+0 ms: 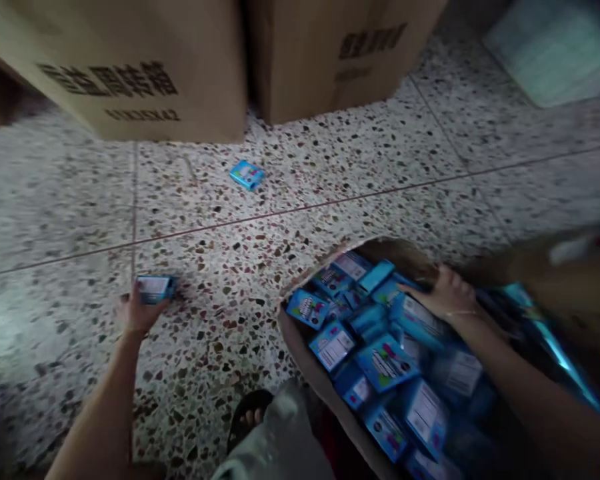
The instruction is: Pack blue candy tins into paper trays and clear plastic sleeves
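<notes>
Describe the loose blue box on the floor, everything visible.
The small blue carton is a flat rectangular retail box, apparently printed card, with colourful graphics on its upper face; the print is too small to read. It lies flat and turned at an angle on the speckled terrazzo floor, just in front of two large cardboard cartons, touching only the floor.

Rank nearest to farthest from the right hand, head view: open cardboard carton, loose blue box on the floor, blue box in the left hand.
From the right hand:
1. Open brown cardboard carton: under the hand, lower right.
2. Small loose blue box: on the speckled terrazzo floor, upper middle.
3. Blue box with white label: in the left hand, far left.
</notes>
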`<state>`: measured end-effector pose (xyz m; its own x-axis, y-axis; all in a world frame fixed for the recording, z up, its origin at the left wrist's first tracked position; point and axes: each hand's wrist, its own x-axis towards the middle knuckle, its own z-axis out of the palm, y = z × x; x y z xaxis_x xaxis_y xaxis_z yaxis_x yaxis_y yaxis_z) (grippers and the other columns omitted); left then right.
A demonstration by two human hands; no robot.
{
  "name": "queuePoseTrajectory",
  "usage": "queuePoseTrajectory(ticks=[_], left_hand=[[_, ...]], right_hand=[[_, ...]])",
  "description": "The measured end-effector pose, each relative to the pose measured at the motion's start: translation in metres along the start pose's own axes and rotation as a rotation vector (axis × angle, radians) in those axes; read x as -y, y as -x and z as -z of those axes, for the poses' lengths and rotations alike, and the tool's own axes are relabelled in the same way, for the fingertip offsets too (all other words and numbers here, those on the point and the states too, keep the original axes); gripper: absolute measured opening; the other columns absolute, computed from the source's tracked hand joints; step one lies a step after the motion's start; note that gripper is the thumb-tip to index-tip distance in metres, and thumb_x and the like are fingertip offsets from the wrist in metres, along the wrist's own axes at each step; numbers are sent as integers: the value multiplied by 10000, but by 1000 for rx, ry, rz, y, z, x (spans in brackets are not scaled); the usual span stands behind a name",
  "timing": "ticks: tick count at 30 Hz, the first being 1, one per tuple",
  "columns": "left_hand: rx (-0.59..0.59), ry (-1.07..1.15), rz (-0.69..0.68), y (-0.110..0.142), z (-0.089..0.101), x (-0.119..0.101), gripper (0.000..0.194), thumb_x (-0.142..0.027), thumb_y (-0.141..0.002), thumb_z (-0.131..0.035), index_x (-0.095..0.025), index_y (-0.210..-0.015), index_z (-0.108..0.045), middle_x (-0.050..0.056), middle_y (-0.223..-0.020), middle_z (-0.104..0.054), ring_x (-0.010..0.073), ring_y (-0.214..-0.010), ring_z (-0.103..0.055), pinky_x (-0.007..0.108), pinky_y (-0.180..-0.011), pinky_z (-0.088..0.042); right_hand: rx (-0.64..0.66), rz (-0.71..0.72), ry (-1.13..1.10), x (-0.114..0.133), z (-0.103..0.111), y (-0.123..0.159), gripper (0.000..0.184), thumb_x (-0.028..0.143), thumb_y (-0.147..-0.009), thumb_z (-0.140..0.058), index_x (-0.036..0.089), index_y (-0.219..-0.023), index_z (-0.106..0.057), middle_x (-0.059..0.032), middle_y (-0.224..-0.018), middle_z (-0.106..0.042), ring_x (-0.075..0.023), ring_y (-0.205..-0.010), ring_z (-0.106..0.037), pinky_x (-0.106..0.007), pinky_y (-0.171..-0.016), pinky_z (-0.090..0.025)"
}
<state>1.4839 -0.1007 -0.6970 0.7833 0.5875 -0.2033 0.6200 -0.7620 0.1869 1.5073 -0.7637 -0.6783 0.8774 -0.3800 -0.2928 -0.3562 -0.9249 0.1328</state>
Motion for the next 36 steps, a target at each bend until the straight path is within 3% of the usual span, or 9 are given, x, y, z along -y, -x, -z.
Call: queuePoseTrajectory(ticks=[3, 7, 10, 13, 17, 22, 30, 33, 36], left_hand=[[112, 569, -112, 52, 27, -71, 959, -553, -641, -651, -156, -1441, -300, 176, -1351, -489, 374, -1211, -503, 537, -1009, -423], [648, 690, -1065, 129, 78, -173, 1092, -579, -515, -812, -324, -1451, -311, 88, -1468, -399, 354, -1310, -419, 524, -1100, -355], [748, 525, -1429, 113, 66, -239, 950, -685, -551, -740, -351, -1384, -427, 51, -1476, -398, 331, -1327, -406, 553, -1142, -262], [458, 367, -1141, 22, 22, -291, 690, -652, -789, -537, -242, -1342, -492, 91, -1463, -413, 290, -1362, -358, 516, -1144, -269], [189, -41, -625, -108, -36, -337, 840, -563, -824, -531, -90, -1465, -265, 184, -1549, -196, 367, -1438, -110, 547, -1165, -132], [239, -293, -515, -148, -64, -346, 831, -594, -853, -397, -130, -1498, -154, 126, -1581, -62, 373, -1444, 19, 638, -1123, 2], [89, -347, -730, -44, -59, -284, 933, -688, -765, -481, -208, -1499, -163, 160, -1523, -284, 394, -1423, -146, 638, -1122, 21], [153, -313, -614, -15, -67, -280, 1127, -759, -661, -547, -150, -1504, -113, 212, -1541, -190, 450, -1405, -136, 644, -1112, -82], [159, -237, -703, 13, -81, -286, 899, -654, -783, -486, -173, -1488, -203, 174, -1499, -311, 372, -1370, -280, 561, -1143, -129]], right_hand=[[-19, -6, -2, -2, -1, -2, 1051, 821, -707, -408, 63, -1410, -221, -309, -1329, -400, -436, -1215, -406, -504, -986, -282], [-138, -1, -27, -4, -9, 4, 1011, 758, -716, -485, 104, -1435, -207, -275, -1343, -412, -438, -1192, -431, -532, -976, -304], [-170, 24, -25, -1, -15, 5, 986, 737, -727, -476, 111, -1441, -212, -273, -1320, -436, -457, -1170, -455, -540, -970, -323], [-165, 3, -17, 4, -18, 2, 985, 749, -705, -456, 127, -1433, -227, -258, -1281, -467, -462, -1144, -479, -543, -980, -334], [-168, -32, -18, 9, -17, -4, 987, 766, -694, -401, 133, -1429, -215, -248, -1249, -491, -467, -1147, -479, -559, -1001, -319], [-167, -24, -37, 8, -20, -11, 1083, 833, -611, -437, 143, -1421, -232, -233, -1285, -482, -467, -1172, -463, -577, -1033, -281], [-151, -22, -77, 3, -19, -19, 1100, 855, -622, -453, 118, -1413, -246, -282, -1316, -442, -483, -1169, -435, -597, -1029, -218], [-106, -30, -75, 1, -13, -22, 1120, 867, -630, -445, 87, -1405, -233, -297, -1304, -439, -478, -1170, -427, -606, -1023, -198], [-99, -37, -66, -1, -9, -27, 1116, 854, -662, -434, 74, -1417, -172, -286, -1340, -404, -454, -1217, -389, -611, -1031, -168]])
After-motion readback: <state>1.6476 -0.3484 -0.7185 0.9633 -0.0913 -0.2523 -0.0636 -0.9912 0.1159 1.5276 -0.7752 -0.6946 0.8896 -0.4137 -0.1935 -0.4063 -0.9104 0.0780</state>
